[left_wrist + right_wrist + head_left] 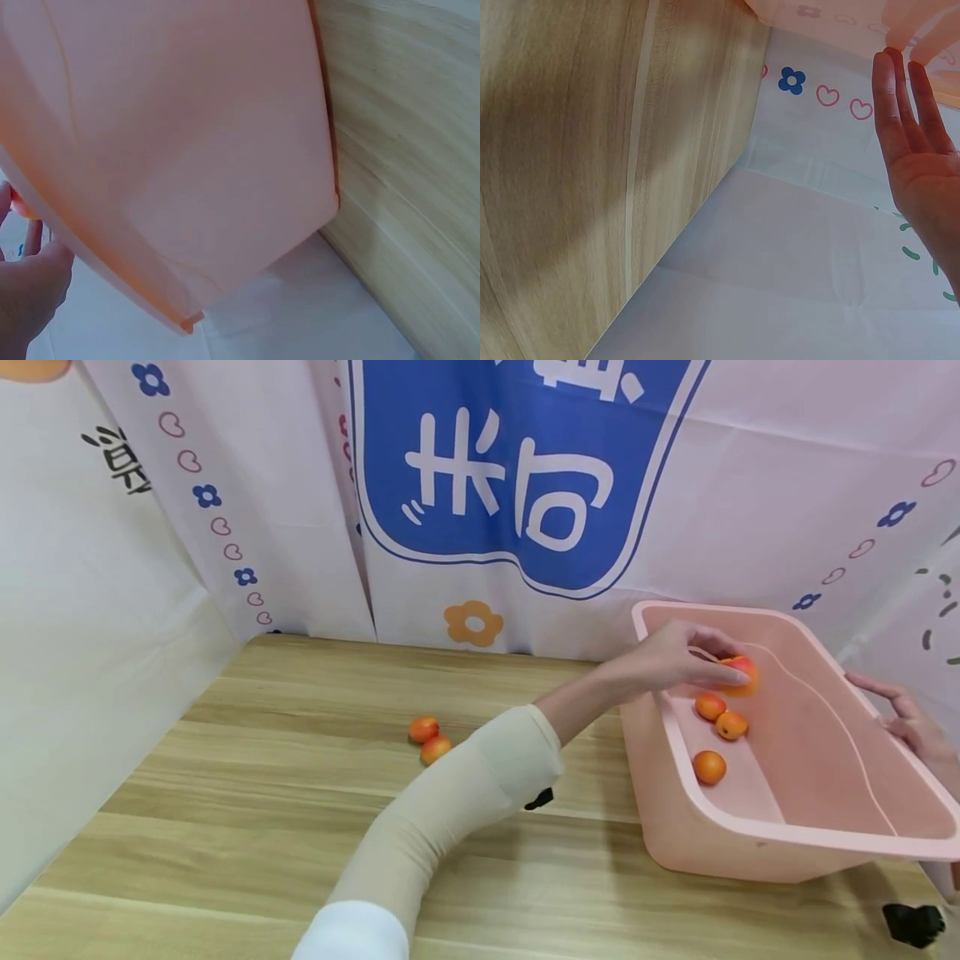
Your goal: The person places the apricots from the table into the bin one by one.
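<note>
On the left of the wooden table (187,810) we note two orange-red fruits, one (423,729) just beside or touching the other (435,749); the nearer lies right at the edge of the pale sleeve (450,818), which may cover part of it. A small black object (540,798) peeks past the sleeve; we cannot identify it.

Further right, the left hand (686,656) reaches over the pink tub's (825,752) near-left rim, thumb and fingers closed in a pinch on a fruit (741,675). We judge the light pinch suits something small and round. The fruit is blurred and partly covered by fingers; its height above the tub floor is unclear.

Below it, three fruits lie inside: two together (710,707) (731,725), one apart (709,767).

At far right, the right hand (911,722) rests against the tub's rim, fingers extended, grasping no fruit; presumably it steadies the wall. Its thumb is hidden in the right wrist view, and the frame crops the wrist.
</note>
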Action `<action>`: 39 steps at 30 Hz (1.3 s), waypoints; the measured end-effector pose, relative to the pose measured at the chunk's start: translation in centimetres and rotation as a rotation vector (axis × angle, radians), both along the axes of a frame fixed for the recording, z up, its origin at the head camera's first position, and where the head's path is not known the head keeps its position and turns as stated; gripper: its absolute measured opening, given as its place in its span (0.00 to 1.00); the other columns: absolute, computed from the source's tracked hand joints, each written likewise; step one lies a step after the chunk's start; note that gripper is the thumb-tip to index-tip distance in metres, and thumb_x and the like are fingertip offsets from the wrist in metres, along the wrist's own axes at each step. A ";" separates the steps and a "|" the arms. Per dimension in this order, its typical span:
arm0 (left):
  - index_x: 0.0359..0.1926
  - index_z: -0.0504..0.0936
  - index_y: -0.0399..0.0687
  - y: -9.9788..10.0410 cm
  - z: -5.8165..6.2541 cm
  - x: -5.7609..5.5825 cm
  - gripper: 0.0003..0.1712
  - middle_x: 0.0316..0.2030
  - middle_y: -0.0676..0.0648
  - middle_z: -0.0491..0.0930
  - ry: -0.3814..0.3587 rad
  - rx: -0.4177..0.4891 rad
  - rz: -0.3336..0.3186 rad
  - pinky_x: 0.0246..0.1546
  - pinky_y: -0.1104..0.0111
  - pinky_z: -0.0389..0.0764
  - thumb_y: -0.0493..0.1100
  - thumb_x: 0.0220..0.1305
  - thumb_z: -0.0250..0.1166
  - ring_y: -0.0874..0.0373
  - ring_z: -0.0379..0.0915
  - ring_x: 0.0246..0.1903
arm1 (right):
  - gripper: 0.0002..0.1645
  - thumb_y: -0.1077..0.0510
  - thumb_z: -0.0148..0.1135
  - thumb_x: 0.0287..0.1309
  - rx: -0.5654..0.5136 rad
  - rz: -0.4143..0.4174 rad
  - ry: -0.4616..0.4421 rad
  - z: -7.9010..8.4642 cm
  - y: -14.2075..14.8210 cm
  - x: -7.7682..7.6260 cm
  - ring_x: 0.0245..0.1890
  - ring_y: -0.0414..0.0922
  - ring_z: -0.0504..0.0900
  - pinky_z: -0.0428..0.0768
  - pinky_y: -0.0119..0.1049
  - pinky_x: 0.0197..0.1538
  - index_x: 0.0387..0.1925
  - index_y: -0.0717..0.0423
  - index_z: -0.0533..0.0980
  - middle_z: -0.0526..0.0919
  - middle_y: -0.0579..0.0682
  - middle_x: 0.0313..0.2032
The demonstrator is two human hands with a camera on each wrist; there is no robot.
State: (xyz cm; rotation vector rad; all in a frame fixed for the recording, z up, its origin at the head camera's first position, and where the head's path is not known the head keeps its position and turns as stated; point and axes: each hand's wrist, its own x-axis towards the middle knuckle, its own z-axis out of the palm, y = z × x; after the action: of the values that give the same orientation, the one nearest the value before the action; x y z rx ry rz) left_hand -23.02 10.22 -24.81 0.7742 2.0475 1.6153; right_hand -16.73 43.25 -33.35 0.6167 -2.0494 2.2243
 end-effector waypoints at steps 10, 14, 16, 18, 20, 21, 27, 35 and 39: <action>0.50 0.89 0.46 4.4 0.2 -0.2 0.13 0.33 0.56 0.83 -0.078 -0.112 0.145 0.33 0.79 0.83 0.38 0.63 0.74 0.65 0.82 0.28 | 0.55 0.82 0.19 0.55 0.015 -0.005 -0.032 0.1 0.3 -0.3 0.11 0.31 0.75 0.72 0.22 0.15 0.60 0.37 0.80 0.77 0.42 0.16; 0.43 0.89 0.47 5.5 0.2 -0.4 0.07 0.29 0.56 0.81 -0.154 -0.107 0.198 0.33 0.77 0.84 0.38 0.64 0.74 0.63 0.81 0.28 | 0.56 0.82 0.19 0.53 0.012 0.028 -0.006 0.1 0.4 -0.5 0.14 0.31 0.78 0.74 0.21 0.17 0.61 0.39 0.81 0.83 0.41 0.22; 0.41 0.89 0.47 6.1 0.1 -0.5 0.05 0.29 0.55 0.81 -0.178 -0.120 0.219 0.33 0.76 0.85 0.38 0.64 0.74 0.61 0.81 0.28 | 0.56 0.82 0.19 0.54 0.005 0.030 -0.037 0.2 0.4 -0.5 0.15 0.31 0.78 0.75 0.21 0.18 0.61 0.38 0.81 0.83 0.43 0.24; 0.40 0.89 0.48 6.6 0.0 -0.7 0.04 0.29 0.55 0.81 -0.188 -0.147 0.240 0.33 0.76 0.85 0.38 0.64 0.75 0.60 0.81 0.28 | 0.55 0.82 0.19 0.56 0.019 0.006 -0.065 0.2 0.3 -0.3 0.12 0.32 0.76 0.73 0.23 0.16 0.60 0.36 0.80 0.79 0.43 0.18; 0.38 0.89 0.48 7.1 -0.1 -0.8 0.03 0.28 0.55 0.81 -0.206 -0.176 0.268 0.33 0.75 0.85 0.39 0.63 0.75 0.59 0.81 0.28 | 0.55 0.81 0.20 0.57 0.030 -0.016 -0.064 0.3 0.2 -0.2 0.12 0.32 0.75 0.73 0.23 0.16 0.60 0.35 0.80 0.77 0.43 0.17; 0.37 0.88 0.48 7.4 -0.1 -0.9 0.03 0.28 0.54 0.81 -0.214 -0.183 0.278 0.33 0.75 0.85 0.39 0.63 0.75 0.59 0.81 0.28 | 0.55 0.81 0.19 0.56 0.019 -0.020 -0.069 0.3 0.1 -0.1 0.12 0.32 0.76 0.73 0.23 0.16 0.60 0.35 0.81 0.77 0.44 0.17; 0.33 0.86 0.46 8.4 -0.6 -1.4 0.03 0.27 0.52 0.80 -0.254 -0.221 0.325 0.35 0.73 0.86 0.36 0.64 0.74 0.57 0.79 0.27 | 0.56 0.82 0.17 0.53 -0.025 0.009 -0.051 0.1 0.1 -0.3 0.13 0.33 0.78 0.74 0.22 0.18 0.60 0.39 0.81 0.79 0.44 0.19; 0.33 0.84 0.43 8.9 -0.9 -1.9 0.05 0.28 0.49 0.80 -0.304 -0.226 0.345 0.34 0.68 0.88 0.33 0.63 0.73 0.54 0.79 0.26 | 0.58 0.82 0.15 0.51 -0.054 0.045 -0.025 0.0 0.3 -0.4 0.14 0.32 0.78 0.74 0.22 0.18 0.61 0.43 0.81 0.82 0.43 0.21; 0.35 0.83 0.43 9.1 -0.9 -2.1 0.07 0.29 0.49 0.79 -0.336 -0.240 0.353 0.36 0.66 0.89 0.31 0.62 0.73 0.53 0.79 0.27 | 0.57 0.82 0.15 0.52 -0.044 0.020 -0.031 0.0 0.3 -0.4 0.12 0.33 0.76 0.73 0.22 0.17 0.60 0.42 0.82 0.79 0.42 0.18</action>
State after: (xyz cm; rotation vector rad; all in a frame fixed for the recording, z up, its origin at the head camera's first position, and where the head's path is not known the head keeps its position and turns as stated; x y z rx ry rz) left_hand -25.17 19.36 -25.73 0.0504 2.1498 1.5061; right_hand -17.10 43.55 -33.39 0.6057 -2.0103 2.2975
